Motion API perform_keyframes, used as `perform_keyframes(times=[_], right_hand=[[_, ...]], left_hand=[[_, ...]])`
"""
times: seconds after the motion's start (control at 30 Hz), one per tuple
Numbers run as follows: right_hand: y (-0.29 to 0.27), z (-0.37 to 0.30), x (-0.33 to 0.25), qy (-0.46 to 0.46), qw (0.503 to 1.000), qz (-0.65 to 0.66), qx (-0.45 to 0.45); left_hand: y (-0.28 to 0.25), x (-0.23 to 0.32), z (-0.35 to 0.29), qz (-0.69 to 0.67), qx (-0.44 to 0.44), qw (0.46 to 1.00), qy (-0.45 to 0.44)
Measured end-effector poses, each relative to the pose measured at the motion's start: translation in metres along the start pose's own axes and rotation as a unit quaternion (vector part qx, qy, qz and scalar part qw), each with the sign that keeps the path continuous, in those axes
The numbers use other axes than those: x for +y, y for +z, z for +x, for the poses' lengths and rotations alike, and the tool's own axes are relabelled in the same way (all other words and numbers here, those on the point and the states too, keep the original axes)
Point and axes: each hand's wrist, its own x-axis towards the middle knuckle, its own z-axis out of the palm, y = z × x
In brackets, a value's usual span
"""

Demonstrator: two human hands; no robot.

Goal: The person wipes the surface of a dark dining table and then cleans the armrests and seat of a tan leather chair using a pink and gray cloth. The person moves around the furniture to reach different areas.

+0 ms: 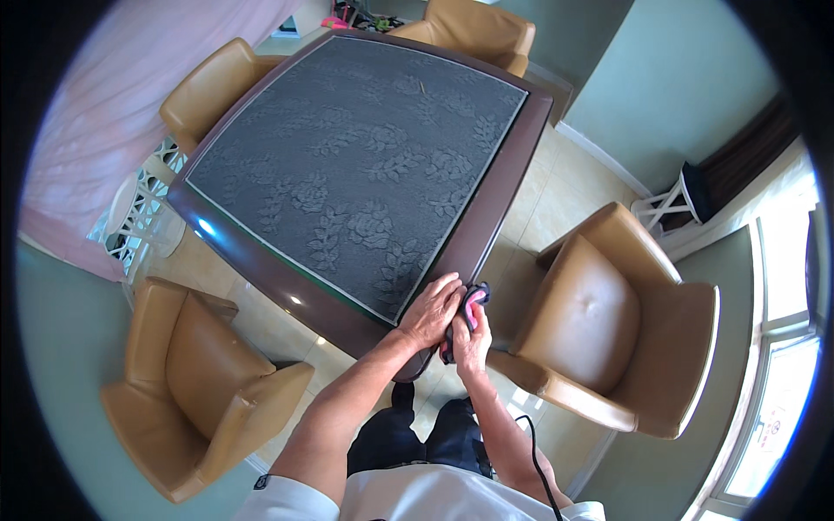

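Note:
My right hand [472, 344] is closed round a folded pink and black cloth [474, 304] at the outer side of the table's near right corner. Part of the cloth hangs below my fingers and some of it is hidden by them. Flat on the dark brown table rim [459, 252] lies my left hand [430, 313], right beside the cloth, its fingers stretched forward. Inside the rim, a grey mat [347, 174] with a raised flower pattern covers the tabletop.
Tan armchairs surround the table: one close on the right [599, 304], one at the near left [191, 373], another at the far left [217, 87], one behind [478, 30]. A small thin object [422, 88] lies on the mat. A white stool [143, 221] stands left.

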Motion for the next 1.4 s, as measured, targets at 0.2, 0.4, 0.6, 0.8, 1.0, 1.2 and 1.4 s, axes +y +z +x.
perform_keyframes(times=[0.2, 0.4, 0.6, 0.8, 1.0, 1.2, 1.4], right_hand=[[0.026, -0.060, -0.047, -0.218, 0.902, -0.355, -0.116], [0.060, -0.076, -0.039, -0.359, 0.820, -0.406, -0.184], [0.092, -0.026, -0.044, -0.356, 0.835, -0.403, -0.119], [0.098, -0.013, -0.046, -0.368, 0.805, -0.449, -0.125], [0.079, -0.060, -0.046, -0.399, 0.765, -0.435, -0.258], [0.062, -0.043, -0.040, -0.372, 0.810, -0.335, -0.304], [0.077, -0.006, -0.040, -0.336, 0.857, -0.253, -0.298]], left_hand=[[-0.045, 0.014, -0.088, -0.059, 0.071, 0.987, -0.132], [-0.067, 0.029, -0.150, -0.055, 0.165, 0.953, -0.246], [-0.065, 0.025, -0.145, -0.066, 0.221, 0.942, -0.245], [-0.069, 0.029, -0.141, -0.149, 0.253, 0.919, -0.261], [-0.079, 0.041, -0.167, -0.036, 0.186, 0.950, -0.248], [-0.091, 0.042, -0.138, 0.025, 0.117, 0.967, -0.226], [-0.085, 0.013, -0.110, 0.035, 0.075, 0.963, -0.257]])
